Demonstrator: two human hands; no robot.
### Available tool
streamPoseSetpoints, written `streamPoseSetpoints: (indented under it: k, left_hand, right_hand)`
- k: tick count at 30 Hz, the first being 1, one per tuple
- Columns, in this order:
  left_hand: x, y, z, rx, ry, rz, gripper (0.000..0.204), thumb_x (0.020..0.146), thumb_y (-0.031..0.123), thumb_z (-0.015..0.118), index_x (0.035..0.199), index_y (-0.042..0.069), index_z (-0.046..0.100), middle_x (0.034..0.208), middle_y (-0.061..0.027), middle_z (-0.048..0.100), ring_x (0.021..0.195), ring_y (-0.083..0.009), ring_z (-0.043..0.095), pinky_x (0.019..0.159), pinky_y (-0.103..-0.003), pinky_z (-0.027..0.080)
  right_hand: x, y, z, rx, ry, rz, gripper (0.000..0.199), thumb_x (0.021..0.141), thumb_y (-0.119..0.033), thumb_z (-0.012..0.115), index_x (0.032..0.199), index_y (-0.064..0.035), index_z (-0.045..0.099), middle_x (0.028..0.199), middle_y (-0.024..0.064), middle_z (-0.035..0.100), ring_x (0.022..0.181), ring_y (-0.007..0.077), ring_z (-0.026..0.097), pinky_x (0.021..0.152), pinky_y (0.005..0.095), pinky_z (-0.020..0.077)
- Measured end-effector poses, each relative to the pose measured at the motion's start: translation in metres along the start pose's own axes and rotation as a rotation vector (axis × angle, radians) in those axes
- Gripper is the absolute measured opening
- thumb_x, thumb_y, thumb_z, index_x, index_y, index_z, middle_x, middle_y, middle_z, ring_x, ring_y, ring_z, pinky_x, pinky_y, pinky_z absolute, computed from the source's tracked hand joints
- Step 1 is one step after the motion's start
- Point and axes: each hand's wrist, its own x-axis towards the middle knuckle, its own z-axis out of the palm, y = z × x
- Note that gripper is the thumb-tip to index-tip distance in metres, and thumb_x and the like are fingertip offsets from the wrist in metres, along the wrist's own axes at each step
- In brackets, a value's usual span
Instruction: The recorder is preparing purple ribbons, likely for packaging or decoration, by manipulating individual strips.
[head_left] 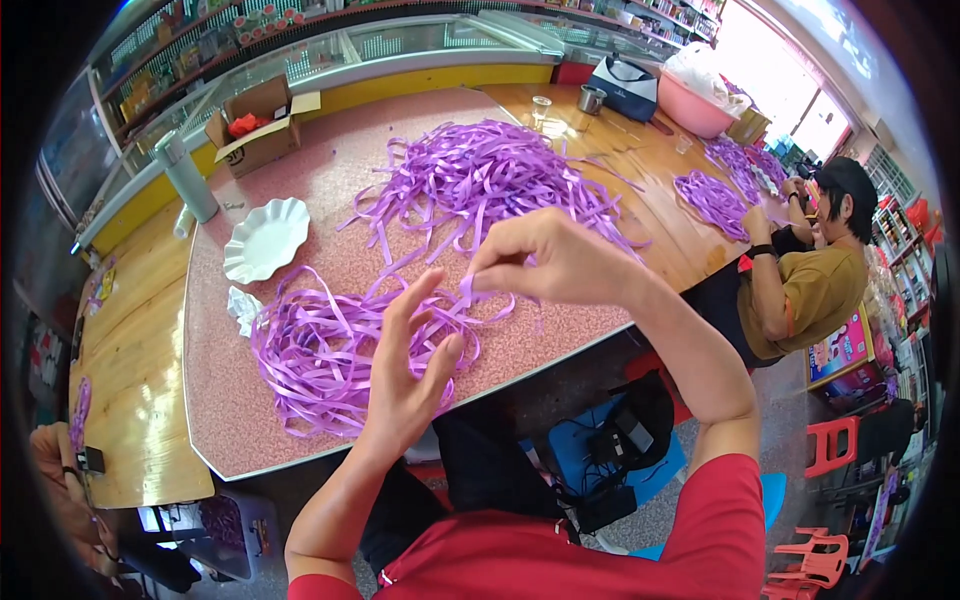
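Purple ribbon strip [462, 292] pinched taut by right hand [555, 262] fingers above the pink surface [330, 190] — left hand [415, 360] spread wide, fingertips steadying it over the nearer ribbon pile [315, 355].

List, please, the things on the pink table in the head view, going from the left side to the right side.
Grey bottle → cardboard box → white scalloped plate → near ribbon pile → left hand → right hand, pinching a purple strip.
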Motion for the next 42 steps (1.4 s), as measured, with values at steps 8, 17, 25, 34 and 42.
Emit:
streamPoseSetpoints:
  k: [8, 17, 25, 34, 42]
  left_hand:
    - [-0.001, -0.015, 0.008, -0.308, -0.034, -0.238, 0.039, 0.1, 0.014, 0.061, 0.134, -0.002, 0.05, 0.128, -0.0114, 0.058, 0.119, -0.0154, 0.054, 0.1, -0.032, 0.043]
    - [-0.027, -0.004, 0.044, -0.769, -0.166, -0.538, 0.051, 0.107, 0.041, 0.039, 0.135, 0.0, 0.05, 0.129, -0.0174, 0.06, 0.119, -0.0298, 0.06, 0.102, -0.044, 0.047]
    - [-0.026, -0.006, 0.013, -1.076, -0.039, -0.777, 0.041, 0.106, 0.038, 0.045, 0.124, 0.003, 0.056, 0.109, -0.0161, 0.067, 0.089, -0.0261, 0.069, 0.077, -0.036, 0.057]
    - [-0.037, -0.027, -0.01, -0.61, -0.086, -0.729, 0.013, 0.098, 0.015, 0.064, 0.103, 0.003, 0.064, 0.084, -0.008, 0.069, 0.068, -0.0169, 0.067, 0.063, -0.027, 0.054]
    - [-0.014, -0.012, -0.028, -0.296, -0.246, -0.575, 0.018, 0.099, 0.019, 0.063, 0.101, 0.001, 0.064, 0.083, -0.0035, 0.068, 0.068, -0.0086, 0.063, 0.059, -0.022, 0.048]
  right_hand:
    - [-0.014, 0.014, 0.013, 0.577, -0.016, 0.394, 0.021, 0.095, -0.013, 0.068, 0.112, -0.0007, 0.07, 0.083, 0.0028, 0.068, 0.074, 0.0076, 0.063, 0.063, 0.0232, 0.0512]
    - [-0.026, 0.018, 0.057, 1.046, 0.357, 0.326, 0.026, 0.102, -0.007, 0.053, 0.125, 0.002, 0.061, 0.104, 0.0108, 0.07, 0.091, 0.0182, 0.07, 0.082, 0.0321, 0.0591]
    - [-0.049, 0.023, 0.062, 0.787, 0.408, 0.323, 0.028, 0.102, -0.004, 0.051, 0.126, 0.0049, 0.061, 0.111, 0.0139, 0.069, 0.099, 0.021, 0.069, 0.09, 0.0354, 0.0583]
    - [-0.068, 0.026, 0.057, -0.142, 0.181, 0.257, 0.033, 0.094, -0.009, 0.064, 0.126, -0.0007, 0.064, 0.1, 0.0119, 0.07, 0.087, 0.0239, 0.069, 0.076, 0.0364, 0.0553]
    - [-0.051, -0.003, 0.099, 0.234, 0.162, 0.027, 0.035, 0.088, -0.008, 0.071, 0.123, -0.0025, 0.066, 0.106, 0.0144, 0.065, 0.102, 0.0307, 0.064, 0.09, 0.0364, 0.0507]
